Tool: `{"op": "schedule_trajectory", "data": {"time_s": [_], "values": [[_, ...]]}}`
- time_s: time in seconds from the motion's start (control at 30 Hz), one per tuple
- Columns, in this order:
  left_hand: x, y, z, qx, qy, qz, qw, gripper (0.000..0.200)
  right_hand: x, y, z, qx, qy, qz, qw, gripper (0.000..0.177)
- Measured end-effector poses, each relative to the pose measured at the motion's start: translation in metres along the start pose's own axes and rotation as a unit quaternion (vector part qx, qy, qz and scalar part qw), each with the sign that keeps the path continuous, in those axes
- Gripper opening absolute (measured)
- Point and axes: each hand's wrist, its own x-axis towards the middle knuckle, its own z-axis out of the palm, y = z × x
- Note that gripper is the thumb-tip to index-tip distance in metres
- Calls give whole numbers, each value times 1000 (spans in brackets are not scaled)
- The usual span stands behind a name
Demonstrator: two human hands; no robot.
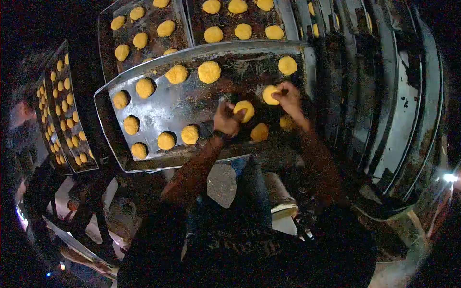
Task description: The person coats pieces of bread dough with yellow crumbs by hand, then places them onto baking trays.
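Observation:
My left hand (226, 120) grips a flattened yellow dough ball (246, 111) between thumb and fingers, above the dark metal baking tray (165, 111). In my right hand (290, 100), to the right and a little farther back, another yellow dough ball (270, 95) is pinched at its right side. Several more rough-surfaced dough balls lie spaced out on the tray, among them a dough ball (209, 72) near the far edge and a shaded dough ball (260, 132) just below my left hand. Beneath my right forearm a darker dough ball (287, 123) is partly hidden.
Behind the tray, two other trays (144, 30) carry similar dough balls. More loaded trays (72, 120) stand at the left. To the right is a row of stacked metal trays (389, 105). A pale bucket-like container (283, 206) is below, near my legs. The surroundings are dark.

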Motion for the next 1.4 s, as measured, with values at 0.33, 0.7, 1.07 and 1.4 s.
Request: {"op": "schedule_trajectory", "data": {"time_s": [0.33, 0.7, 1.07, 1.4], "values": [[-137, 101, -110, 111, 84, -43, 989, 28, 57, -79, 83, -198, 10, -147, 969, 37], [-199, 147, -171, 49, 160, -59, 984, 23, 27, -161, 158, -400, 34, -176, 899, 52], [-245, 143, -280, -93, 202, -70, 972, 25, 31, -203, 283, -404, -3, -138, 904, 64], [-282, 146, -356, -137, 245, -50, 959, 24, 15, -266, 419, -427, -131, -315, 838, 63]]}}
